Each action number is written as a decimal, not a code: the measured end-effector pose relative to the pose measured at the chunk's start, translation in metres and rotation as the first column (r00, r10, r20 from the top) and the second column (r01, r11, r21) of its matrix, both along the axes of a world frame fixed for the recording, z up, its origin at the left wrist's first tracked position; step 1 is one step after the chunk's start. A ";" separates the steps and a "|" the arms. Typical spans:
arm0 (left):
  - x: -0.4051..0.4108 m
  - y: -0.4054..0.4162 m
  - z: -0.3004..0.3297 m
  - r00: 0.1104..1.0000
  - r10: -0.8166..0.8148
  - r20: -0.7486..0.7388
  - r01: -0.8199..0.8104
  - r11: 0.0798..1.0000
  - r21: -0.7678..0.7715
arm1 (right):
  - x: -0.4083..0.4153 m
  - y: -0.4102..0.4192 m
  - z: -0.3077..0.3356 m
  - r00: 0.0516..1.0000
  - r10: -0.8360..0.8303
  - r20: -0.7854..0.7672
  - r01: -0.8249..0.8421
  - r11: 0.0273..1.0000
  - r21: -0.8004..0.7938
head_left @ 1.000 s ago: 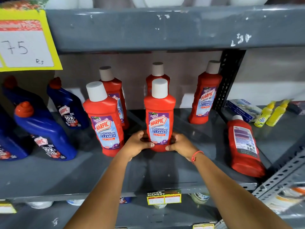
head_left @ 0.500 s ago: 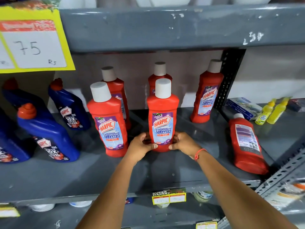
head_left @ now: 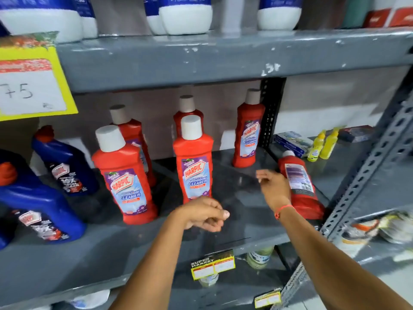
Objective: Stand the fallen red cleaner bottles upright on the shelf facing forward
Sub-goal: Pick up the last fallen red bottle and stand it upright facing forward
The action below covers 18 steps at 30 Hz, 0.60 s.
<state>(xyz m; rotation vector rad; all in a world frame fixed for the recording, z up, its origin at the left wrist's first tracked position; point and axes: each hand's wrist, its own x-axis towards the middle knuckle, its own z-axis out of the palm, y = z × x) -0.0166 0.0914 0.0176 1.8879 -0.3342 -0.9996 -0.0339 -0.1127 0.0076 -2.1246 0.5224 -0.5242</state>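
Observation:
Several red cleaner bottles with white caps stand upright on the grey shelf (head_left: 67,253). The middle front bottle (head_left: 194,166) faces forward, another (head_left: 125,177) stands to its left, and one (head_left: 248,135) stands at the back right. One red bottle (head_left: 299,186) lies flat at the shelf's right end, back label up, cap pointing away. My right hand (head_left: 273,186) hovers just left of this fallen bottle, fingers spread, holding nothing. My left hand (head_left: 204,214) hangs loosely curled in front of the middle bottle, off it and empty.
Blue cleaner bottles (head_left: 64,166) crowd the shelf's left end. A black upright post (head_left: 271,108) and a perforated grey strut (head_left: 368,171) bound the right side. Two small yellow bottles (head_left: 321,146) and a blue box (head_left: 292,143) sit on the neighbouring shelf. A yellow price card (head_left: 31,86) hangs above.
Both hands have let go of the middle bottle, which now stands alone. My right hand has swung right towards the fallen bottle. The left hand has drawn back. The camera has tilted up.

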 end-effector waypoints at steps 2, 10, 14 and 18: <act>0.000 -0.040 0.003 0.998 0.063 0.019 -0.061 0.993 -0.106 | -0.011 -0.024 0.006 0.990 -0.142 -0.005 0.141 0.985 -0.103; -0.004 -0.165 -0.006 0.957 0.289 -0.038 -0.290 0.926 -0.241 | -0.021 -0.090 0.002 0.840 -0.260 -0.476 0.253 0.964 -0.080; -0.003 -0.191 -0.009 0.942 0.330 -0.064 -0.335 0.910 -0.245 | -0.013 -0.099 0.000 0.862 -0.208 -0.463 0.280 0.955 0.093; 0.002 -0.191 -0.015 0.944 0.310 -0.115 -0.329 0.911 -0.249 | -0.012 -0.098 -0.001 0.917 -0.221 -0.332 0.351 0.843 0.409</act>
